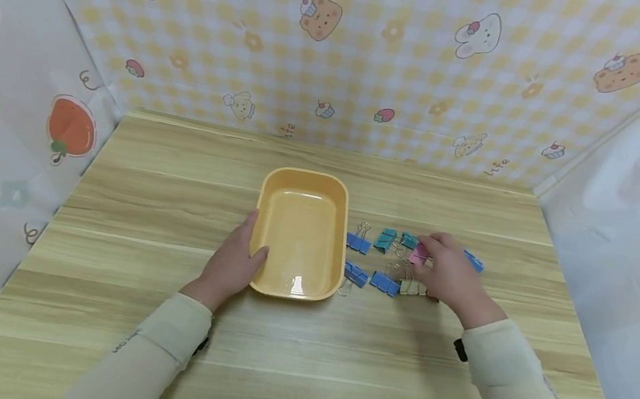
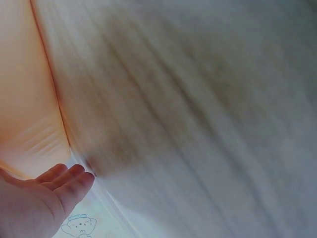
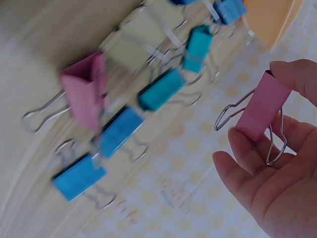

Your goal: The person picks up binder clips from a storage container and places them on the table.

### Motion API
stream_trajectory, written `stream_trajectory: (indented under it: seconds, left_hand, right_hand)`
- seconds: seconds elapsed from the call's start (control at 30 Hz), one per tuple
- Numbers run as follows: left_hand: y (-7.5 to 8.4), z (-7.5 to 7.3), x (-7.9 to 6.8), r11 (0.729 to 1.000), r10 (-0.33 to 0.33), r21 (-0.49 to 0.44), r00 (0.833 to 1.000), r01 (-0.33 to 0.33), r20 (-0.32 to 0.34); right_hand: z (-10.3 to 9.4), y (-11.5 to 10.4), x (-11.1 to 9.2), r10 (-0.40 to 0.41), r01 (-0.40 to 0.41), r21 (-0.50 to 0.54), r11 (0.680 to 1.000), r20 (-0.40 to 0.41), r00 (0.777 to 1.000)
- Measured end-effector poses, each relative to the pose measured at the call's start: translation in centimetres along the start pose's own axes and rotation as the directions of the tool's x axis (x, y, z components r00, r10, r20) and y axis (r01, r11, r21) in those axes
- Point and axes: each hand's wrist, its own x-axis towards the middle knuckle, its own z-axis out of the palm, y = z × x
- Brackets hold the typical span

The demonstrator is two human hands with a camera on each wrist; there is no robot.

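My right hand (image 1: 450, 273) pinches a pink binder clip (image 3: 263, 106) between thumb and fingertips, its two wire handles spread apart in the right wrist view. That hand hovers over a group of binder clips on the table's right side. Among them are teal clips (image 3: 162, 89), blue clips (image 3: 79, 177), a pale yellow clip (image 3: 143, 37) and another pink clip (image 3: 84, 89). My left hand (image 1: 232, 259) holds the left wall of a yellow tray (image 1: 291, 292), thumb over the rim and fingers along the outside. The tray has nothing in it.
The wood-grain table (image 1: 294, 375) carries the tray, with blue clips (image 1: 358, 242) lying close against its right side. A yellow checked cloth (image 1: 352, 66) with cartoon animals stands behind the table. White printed sheets (image 1: 4, 111) hang at both sides.
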Motion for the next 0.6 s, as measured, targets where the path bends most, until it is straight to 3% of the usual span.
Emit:
stream_trajectory:
  seconds: [0.6]
  left_hand:
    - [0.1,0.0,0.0,1.000,-0.005,-0.005,1.000,0.004,-0.003]
  right_hand:
    - [-0.4,3.8,-1.7,0.028,-0.028,-0.010,1.000,0.059,0.998]
